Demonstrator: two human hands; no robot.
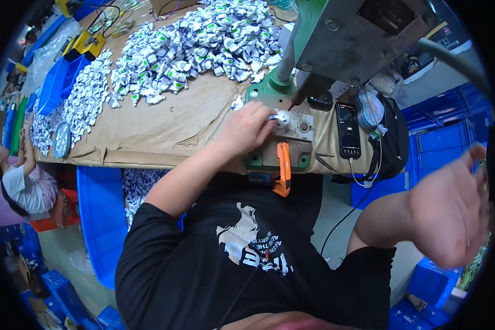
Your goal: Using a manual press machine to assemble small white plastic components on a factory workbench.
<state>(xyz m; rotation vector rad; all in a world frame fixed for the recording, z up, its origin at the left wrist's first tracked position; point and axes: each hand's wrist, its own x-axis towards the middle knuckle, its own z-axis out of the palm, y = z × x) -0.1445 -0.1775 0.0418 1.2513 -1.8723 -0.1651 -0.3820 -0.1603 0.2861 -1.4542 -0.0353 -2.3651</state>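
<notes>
My left hand (246,131) reaches across the bench, its thumb and fingers pinched on a small white-and-blue plastic part (282,119). That part sits at the metal fixture plate (303,127) of a green bench press (281,81), just beside the thin, pointed rod that comes down from the press head (363,38). My right hand (451,212) is raised off the bench at the far right, palm side showing. It is smeared by motion and its fingers run into the dark rim, so their grip is unclear. An orange handle-like tool (282,168) lies at the press base's front edge.
Heaped white-and-blue parts (203,49) cover the back of the bench. Right of the press lie a plugged-in phone (348,130), a round clear container (370,110) and a black bag (393,137). A blue bin (99,220) stands below; another person (27,179) sits at far left.
</notes>
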